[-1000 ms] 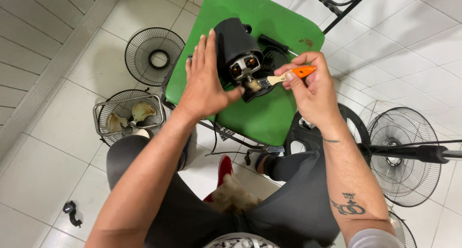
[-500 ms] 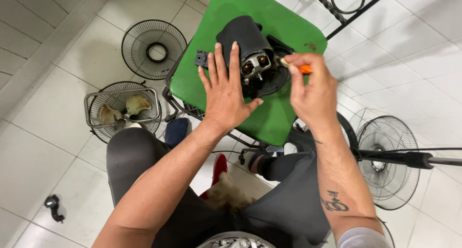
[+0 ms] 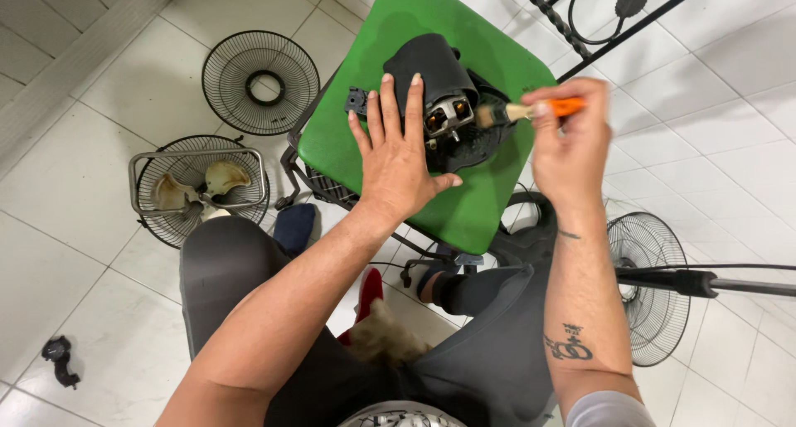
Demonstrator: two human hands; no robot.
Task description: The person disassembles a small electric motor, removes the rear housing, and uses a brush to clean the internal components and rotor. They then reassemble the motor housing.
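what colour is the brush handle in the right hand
Orange, seen in the head view: brush handle in the right hand.

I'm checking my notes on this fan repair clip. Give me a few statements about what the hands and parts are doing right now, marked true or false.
1. The left hand lies flat against the black fan motor housing. True.
2. The right hand holds a screwdriver. False: it holds a small brush with an orange handle, bristles toward the motor.
3. The motor rests on a green stool seat. True.
4. Both fan grilles on the floor at the left are bare. False: the far round grille is bare, but the near grille holds a pale fan blade.
5. A standing fan lies on the tiled floor on the right-hand side. True.
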